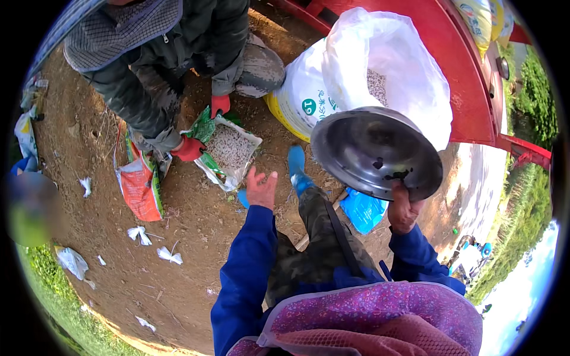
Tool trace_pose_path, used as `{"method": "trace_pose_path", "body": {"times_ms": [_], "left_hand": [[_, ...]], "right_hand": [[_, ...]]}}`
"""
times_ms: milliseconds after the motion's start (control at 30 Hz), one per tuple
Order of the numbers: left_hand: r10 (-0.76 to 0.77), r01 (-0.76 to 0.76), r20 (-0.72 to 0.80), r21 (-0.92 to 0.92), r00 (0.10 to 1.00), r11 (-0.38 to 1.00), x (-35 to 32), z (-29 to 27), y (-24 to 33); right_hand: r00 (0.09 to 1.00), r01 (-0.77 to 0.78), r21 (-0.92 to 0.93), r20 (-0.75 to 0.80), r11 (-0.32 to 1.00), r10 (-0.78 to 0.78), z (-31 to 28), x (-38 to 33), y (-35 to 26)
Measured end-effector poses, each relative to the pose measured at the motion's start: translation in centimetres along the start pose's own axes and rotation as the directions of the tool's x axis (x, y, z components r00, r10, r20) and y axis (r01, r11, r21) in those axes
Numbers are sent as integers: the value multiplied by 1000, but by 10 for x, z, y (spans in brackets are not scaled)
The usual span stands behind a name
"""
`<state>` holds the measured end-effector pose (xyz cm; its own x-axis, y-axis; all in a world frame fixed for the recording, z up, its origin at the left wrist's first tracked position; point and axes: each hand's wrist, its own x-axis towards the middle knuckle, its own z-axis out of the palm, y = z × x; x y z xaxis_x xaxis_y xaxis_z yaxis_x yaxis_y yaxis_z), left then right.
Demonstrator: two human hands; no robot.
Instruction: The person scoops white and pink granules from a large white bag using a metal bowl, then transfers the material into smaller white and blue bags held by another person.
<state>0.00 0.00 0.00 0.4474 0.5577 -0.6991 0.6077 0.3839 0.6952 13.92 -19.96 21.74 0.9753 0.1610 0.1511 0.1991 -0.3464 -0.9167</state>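
My right hand [405, 209] grips the rim of a dark metal basin [362, 148], which is tilted up against a big open white sack [415, 83]. Dark wet-looking patches mark the basin's inside. Pale and dark granules [376, 86] show within the sack. My left hand [261, 187] holds nothing, its fingers apart, close to a smaller green-and-white bag [252, 142] on the ground. Similar granules [228, 147] fill that bag's mouth. A co-worker's red-gloved hands [190, 148] hold its edges.
The co-worker [178, 53] crouches at the upper left, beside an orange-and-green bag [139, 187]. Red machinery [427, 47] stands behind the big sack. A blue plastic bag [362, 210] lies near my legs. White plastic scraps [170, 255] are scattered over the dirt.
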Motion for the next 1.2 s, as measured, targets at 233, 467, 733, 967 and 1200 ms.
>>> {"method": "trace_pose_path", "body": {"times_ms": [233, 467, 733, 967, 1200], "left_hand": [[353, -308, 107, -299, 930, 903, -32, 138, 227], [405, -405, 20, 90, 914, 910, 1, 204, 277], [197, -162, 27, -466, 980, 870, 5, 203, 256], [115, -1, 139, -634, 984, 774, 0, 218, 268], [105, -13, 137, -551, 985, 835, -9, 221, 267]], "right_hand": [[922, 387, -604, 271, 696, -277, -73, 198, -51], [919, 91, -958, 185, 271, 347, 10, 287, 194], [897, -204, -795, 83, 572, 435, 35, 254, 273], [467, -884, 70, 174, 462, 867, 44, 268, 280], [268, -948, 294, 541, 119, 797, 48, 257, 297]]}}
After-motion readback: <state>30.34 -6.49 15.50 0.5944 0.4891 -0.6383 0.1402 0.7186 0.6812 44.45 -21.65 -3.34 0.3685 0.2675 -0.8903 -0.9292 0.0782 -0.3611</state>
